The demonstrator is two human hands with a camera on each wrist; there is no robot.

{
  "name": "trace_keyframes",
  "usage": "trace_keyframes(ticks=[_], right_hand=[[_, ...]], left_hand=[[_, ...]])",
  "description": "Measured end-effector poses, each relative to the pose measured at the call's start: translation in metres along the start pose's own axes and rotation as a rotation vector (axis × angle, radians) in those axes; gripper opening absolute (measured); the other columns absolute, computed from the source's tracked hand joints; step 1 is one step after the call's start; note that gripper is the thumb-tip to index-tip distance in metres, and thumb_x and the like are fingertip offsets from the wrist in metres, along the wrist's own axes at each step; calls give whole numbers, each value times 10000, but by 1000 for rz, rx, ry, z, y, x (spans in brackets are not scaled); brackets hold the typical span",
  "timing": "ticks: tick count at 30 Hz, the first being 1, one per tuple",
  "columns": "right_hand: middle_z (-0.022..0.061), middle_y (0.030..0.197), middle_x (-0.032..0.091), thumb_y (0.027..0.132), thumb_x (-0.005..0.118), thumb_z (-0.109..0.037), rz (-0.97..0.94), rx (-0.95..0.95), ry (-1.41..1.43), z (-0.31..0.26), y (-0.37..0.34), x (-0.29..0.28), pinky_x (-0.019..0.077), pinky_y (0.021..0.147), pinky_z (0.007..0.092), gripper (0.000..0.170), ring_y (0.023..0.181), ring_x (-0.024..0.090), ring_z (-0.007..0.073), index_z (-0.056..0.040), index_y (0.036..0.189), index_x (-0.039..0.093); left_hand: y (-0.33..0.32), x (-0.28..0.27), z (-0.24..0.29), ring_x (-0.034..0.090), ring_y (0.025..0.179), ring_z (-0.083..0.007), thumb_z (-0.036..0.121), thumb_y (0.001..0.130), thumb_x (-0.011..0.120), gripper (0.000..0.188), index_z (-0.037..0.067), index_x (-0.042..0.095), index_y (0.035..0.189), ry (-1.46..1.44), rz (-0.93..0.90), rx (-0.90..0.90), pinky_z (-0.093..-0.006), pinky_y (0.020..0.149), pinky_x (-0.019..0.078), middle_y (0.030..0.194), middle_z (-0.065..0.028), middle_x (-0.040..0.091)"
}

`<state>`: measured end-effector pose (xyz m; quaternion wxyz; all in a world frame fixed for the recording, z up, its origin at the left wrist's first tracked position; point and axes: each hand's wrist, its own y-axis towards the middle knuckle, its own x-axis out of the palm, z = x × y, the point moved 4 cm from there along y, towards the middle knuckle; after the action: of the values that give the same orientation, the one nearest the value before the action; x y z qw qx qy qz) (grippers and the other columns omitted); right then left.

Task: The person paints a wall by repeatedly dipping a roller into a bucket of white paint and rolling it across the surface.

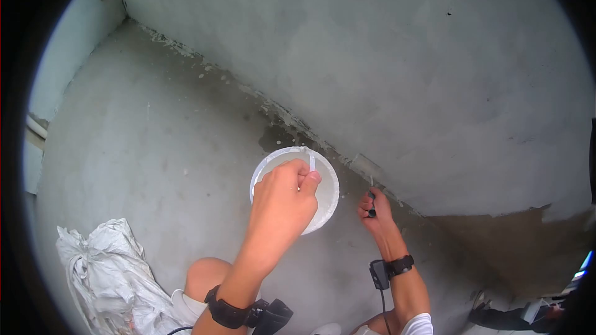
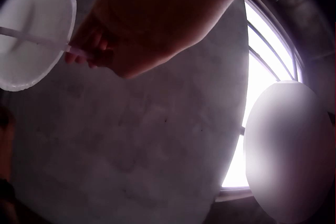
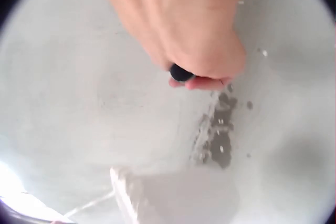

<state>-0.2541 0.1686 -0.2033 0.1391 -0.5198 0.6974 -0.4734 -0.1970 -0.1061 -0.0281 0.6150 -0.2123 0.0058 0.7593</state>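
My left hand [image 1: 282, 195] pinches the white handle of a round bucket [image 1: 335, 195], above the bucket's mouth. Pale liquid shows inside, partly hidden behind this hand. In the left wrist view the handle strip runs from the bucket's rim [image 2: 72, 3] to the fingers. To the right, my right hand [image 1: 377, 211] grips the black handle [image 3: 181, 73] of a tool that looks like a paint roller [image 1: 367, 167]. Its pale head lies against the foot of the wall [image 1: 434, 87], joined to the handle by a thin stem.
White splashes and a dark wet patch [image 1: 276, 138] mark the floor along the wall's base. A crumpled white sack [image 1: 115, 273] lies at the lower left. The wall's lower right part [image 1: 496, 242] is brownish. Dark items [image 1: 512, 319] lie at the lower right.
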Motion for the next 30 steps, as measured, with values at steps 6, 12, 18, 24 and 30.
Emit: trace_keyframes(ticks=[6, 12, 18, 24, 30], right_hand=[[-55, 562, 366, 997, 464, -226, -194, -59, 16, -72, -178, 61, 267, 329, 256, 197, 389, 338, 65, -97, 850, 487], [-55, 583, 378, 985, 457, -206, -248, 103, 138, -41, -102, 83, 273, 380, 256, 201, 434, 365, 68, -99, 814, 447], [-46, 594, 378, 974, 455, -182, -210, 146, 146, -25, -28, 68, 274, 397, 266, 159, 451, 377, 82, -80, 856, 426], [-49, 595, 394, 976, 474, -168, -378, 147, 304, -126, -186, 59, 248, 371, 245, 153, 423, 357, 60, -62, 868, 450], [-58, 574, 400, 990, 487, -190, -402, -44, 287, -171, -337, 79, 251, 347, 238, 182, 391, 348, 50, -51, 873, 474]], left_hand=[[2, -7, -10, 666, 807, -369, 173, 910, 597, 231, -48, 663, 921, -60, 64, 4, -419, 760, 498, 856, -210, 691], [-7, -24, -3, 687, 640, -183, 193, 918, 595, 240, -42, 646, 913, -14, 50, 19, -307, 611, 522, 765, -88, 636], [-2, -5, -5, 687, 696, -266, 188, 908, 602, 233, -39, 650, 892, -18, 105, 32, -366, 667, 520, 780, -139, 671], [5, 23, -8, 693, 581, -220, 185, 905, 598, 209, -10, 670, 889, -15, 32, -20, -331, 629, 531, 768, -129, 697], [7, 19, -17, 710, 628, -247, 207, 905, 596, 235, -12, 680, 907, 46, -5, 11, -354, 652, 536, 757, -150, 709]])
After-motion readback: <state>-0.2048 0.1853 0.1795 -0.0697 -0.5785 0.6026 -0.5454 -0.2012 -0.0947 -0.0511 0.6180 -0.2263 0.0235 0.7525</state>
